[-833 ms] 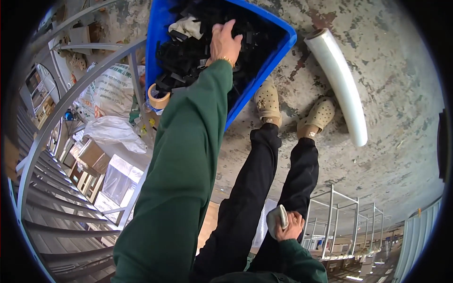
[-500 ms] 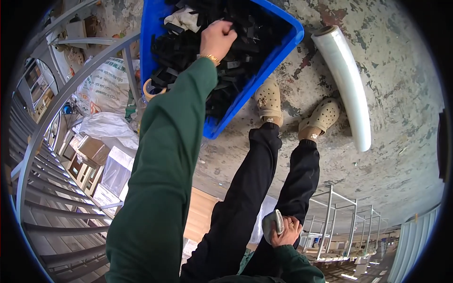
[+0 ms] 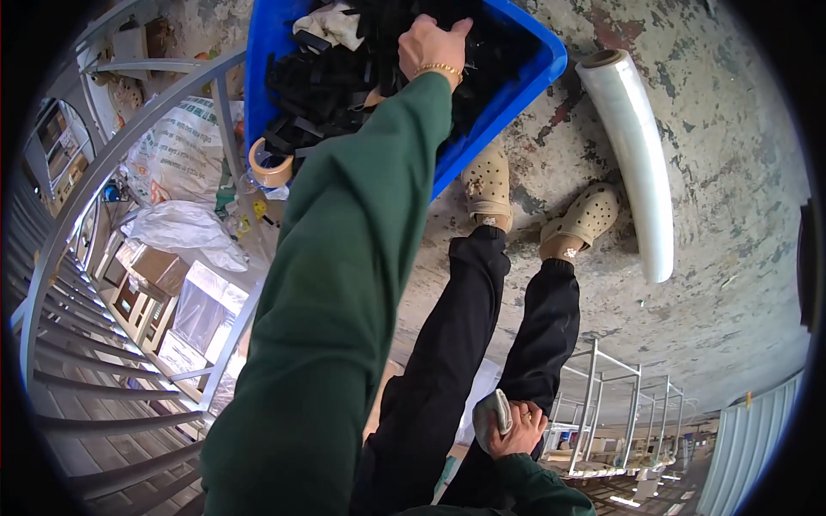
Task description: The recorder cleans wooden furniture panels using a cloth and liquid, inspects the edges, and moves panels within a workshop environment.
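Note:
My left hand [image 3: 433, 50] reaches down into a blue bin [image 3: 497, 142] full of small black pieces [image 3: 301, 99]. Its knuckles are bent and the thumb stands off to the side. The fingertips are hidden, so whether they hold a piece does not show. A crumpled off-white cloth [image 3: 330, 27] lies on the pieces, left of this hand. A tan tape roll [image 3: 271, 165] is at the bin's near left corner. Against my leg, my right hand [image 3: 519, 430] is closed round a grey-green bundle with a pale edge [image 3: 489, 420], its kind unclear.
A long roll of clear stretch film [image 3: 632, 163] lies on the worn concrete floor [image 3: 723, 172], right of my feet. Grey metal frames [image 3: 163, 112] stand at the left, beside a white sack [image 3: 176, 155] and cardboard boxes [image 3: 159, 271]. More metal racks [image 3: 607, 413] show at lower right.
My left hand has moved to the right and farther over the black pieces, with its thumb now farther out. More of the tape roll is uncovered. My right hand stays with the bundle.

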A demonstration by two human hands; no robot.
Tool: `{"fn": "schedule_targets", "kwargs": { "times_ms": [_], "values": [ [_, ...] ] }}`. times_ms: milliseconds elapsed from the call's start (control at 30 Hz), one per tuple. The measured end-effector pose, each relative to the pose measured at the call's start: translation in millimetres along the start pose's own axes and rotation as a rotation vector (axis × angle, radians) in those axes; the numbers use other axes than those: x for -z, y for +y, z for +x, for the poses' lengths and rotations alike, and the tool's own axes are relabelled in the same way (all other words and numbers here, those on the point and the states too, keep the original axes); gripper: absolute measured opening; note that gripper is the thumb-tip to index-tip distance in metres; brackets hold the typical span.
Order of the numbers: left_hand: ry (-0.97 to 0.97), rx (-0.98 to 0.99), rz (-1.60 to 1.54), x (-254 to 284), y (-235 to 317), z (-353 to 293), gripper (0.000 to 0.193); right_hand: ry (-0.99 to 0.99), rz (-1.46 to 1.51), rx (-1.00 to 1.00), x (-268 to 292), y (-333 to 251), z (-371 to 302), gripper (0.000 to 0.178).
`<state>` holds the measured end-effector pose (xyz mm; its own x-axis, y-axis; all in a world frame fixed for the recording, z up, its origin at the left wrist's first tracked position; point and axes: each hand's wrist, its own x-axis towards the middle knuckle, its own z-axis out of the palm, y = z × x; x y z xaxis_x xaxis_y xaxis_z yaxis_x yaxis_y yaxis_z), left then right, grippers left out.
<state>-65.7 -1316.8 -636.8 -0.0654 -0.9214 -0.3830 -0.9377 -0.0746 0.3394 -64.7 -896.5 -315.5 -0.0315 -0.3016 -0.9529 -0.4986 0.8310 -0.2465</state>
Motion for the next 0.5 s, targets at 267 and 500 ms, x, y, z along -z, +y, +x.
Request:
{"fn": "schedule_targets", "kwargs": {
  "times_ms": [267,500],
  "values": [
    [0.156,0.124,-0.488,-11.7,-46.8,16.4,0.064,-0.018,0.047,0.006,1.4,-6.1,1.6,0.039],
    [-0.352,0.587,-0.752,48.1,-59.7,-33.4,0.025,-0.028,0.005,-0.011,0.4,1.9,1.2,0.039]
  ]
}}
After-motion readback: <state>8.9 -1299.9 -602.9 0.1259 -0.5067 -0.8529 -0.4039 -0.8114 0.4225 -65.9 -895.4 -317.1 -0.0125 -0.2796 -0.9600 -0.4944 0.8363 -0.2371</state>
